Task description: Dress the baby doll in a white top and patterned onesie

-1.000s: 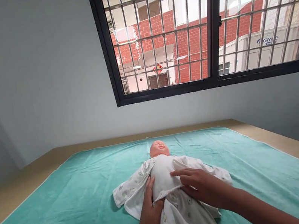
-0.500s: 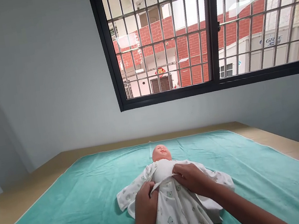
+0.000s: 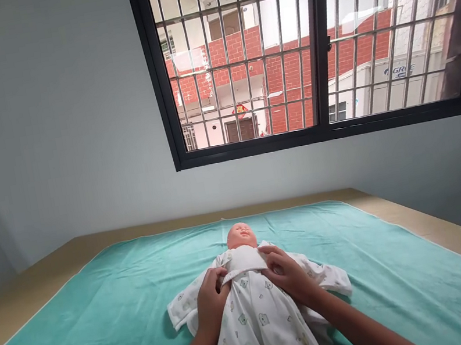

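Note:
A baby doll (image 3: 240,235) lies face up on a teal towel (image 3: 104,317), its head toward the window. White printed trousers (image 3: 260,326) cover its legs and belly. My left hand (image 3: 210,302) pinches the left side of the trousers' waistband. My right hand (image 3: 285,272) grips the right side of the same waistband, which sits high on the doll's chest. An open white printed jacket (image 3: 183,313) spreads out under the doll on both sides.
The towel lies on a tan platform (image 3: 24,289) that runs to grey walls. A barred black-framed window (image 3: 315,46) fills the upper right, with a red brick building outside.
Both hands closed on the trousers' waistband and drew it from the doll's belly up to its chest. The camera view shifted slightly.

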A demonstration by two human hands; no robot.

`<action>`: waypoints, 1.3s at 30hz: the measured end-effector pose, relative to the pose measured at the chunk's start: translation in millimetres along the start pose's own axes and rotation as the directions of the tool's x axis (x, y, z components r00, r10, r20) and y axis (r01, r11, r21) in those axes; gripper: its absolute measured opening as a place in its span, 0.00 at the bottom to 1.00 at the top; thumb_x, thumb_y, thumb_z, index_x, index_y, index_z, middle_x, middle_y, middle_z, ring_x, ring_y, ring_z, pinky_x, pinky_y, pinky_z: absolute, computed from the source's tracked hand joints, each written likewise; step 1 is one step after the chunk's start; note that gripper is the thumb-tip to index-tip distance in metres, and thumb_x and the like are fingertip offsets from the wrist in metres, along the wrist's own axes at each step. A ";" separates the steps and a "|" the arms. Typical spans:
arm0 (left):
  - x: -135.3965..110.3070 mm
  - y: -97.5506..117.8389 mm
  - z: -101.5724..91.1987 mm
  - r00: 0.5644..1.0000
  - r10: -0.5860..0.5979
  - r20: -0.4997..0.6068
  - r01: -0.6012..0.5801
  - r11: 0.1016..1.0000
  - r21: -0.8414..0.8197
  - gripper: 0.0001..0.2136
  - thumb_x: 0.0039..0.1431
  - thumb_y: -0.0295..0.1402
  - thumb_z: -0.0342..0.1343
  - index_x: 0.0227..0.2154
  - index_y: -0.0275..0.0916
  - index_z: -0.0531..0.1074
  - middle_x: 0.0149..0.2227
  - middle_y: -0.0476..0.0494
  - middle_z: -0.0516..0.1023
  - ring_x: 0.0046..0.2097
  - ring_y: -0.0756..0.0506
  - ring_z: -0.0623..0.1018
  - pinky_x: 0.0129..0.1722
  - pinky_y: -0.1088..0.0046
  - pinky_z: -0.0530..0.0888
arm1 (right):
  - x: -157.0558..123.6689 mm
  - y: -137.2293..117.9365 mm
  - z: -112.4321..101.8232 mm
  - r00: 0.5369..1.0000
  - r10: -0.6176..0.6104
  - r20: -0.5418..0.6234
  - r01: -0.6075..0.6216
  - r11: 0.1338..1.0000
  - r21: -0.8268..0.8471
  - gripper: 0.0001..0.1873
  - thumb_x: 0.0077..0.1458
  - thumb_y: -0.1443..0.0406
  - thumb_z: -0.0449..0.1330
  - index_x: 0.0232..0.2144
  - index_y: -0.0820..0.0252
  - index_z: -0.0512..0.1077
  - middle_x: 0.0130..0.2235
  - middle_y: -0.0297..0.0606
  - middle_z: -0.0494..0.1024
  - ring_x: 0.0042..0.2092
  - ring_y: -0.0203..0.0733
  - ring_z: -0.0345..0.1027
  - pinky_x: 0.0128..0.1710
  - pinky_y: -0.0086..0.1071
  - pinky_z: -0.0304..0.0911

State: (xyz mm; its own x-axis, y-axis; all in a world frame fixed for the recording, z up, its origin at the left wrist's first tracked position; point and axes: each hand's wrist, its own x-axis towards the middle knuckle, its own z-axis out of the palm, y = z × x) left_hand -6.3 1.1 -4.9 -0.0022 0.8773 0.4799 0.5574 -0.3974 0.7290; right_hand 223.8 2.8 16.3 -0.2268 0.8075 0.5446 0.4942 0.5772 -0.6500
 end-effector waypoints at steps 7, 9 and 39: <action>3.3 0.1 -6.2 0.993 -0.040 0.115 0.036 0.999 0.038 0.19 0.56 0.33 0.48 0.51 0.44 0.71 0.63 0.43 0.65 0.38 0.47 0.76 0.43 0.68 0.74 | 5.9 3.3 -9.2 0.972 0.170 0.164 -0.133 0.968 -0.214 0.29 0.54 0.59 0.57 0.58 0.57 0.61 0.65 0.46 0.60 0.67 0.51 0.49 0.64 0.47 0.49; 7.1 1.5 -10.1 0.990 -0.012 0.139 0.001 0.997 0.079 0.21 0.55 0.33 0.50 0.53 0.44 0.69 0.63 0.44 0.65 0.47 0.44 0.76 0.47 0.67 0.73 | 9.3 -0.3 -13.7 0.963 0.167 0.212 -0.103 0.953 -0.285 0.33 0.55 0.58 0.56 0.62 0.57 0.57 0.63 0.46 0.63 0.64 0.52 0.55 0.62 0.47 0.52; 63.3 -1.3 -1.8 0.971 -0.226 0.079 0.215 0.968 0.130 0.10 0.55 0.43 0.55 0.33 0.44 0.73 0.30 0.51 0.77 0.31 0.47 0.73 0.30 0.75 0.64 | 45.5 36.4 -2.5 0.960 0.279 0.039 -0.276 0.960 -0.054 0.12 0.55 0.59 0.53 0.30 0.58 0.72 0.30 0.32 0.75 0.34 0.39 0.66 0.34 0.30 0.58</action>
State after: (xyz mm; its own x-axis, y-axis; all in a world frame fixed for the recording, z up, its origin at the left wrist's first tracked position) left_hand -8.7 56.7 25.4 -0.0626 0.9628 0.2629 0.6469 -0.1614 0.7453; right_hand 233.6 60.2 18.8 -0.1130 0.9404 0.3207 0.5826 0.3242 -0.7453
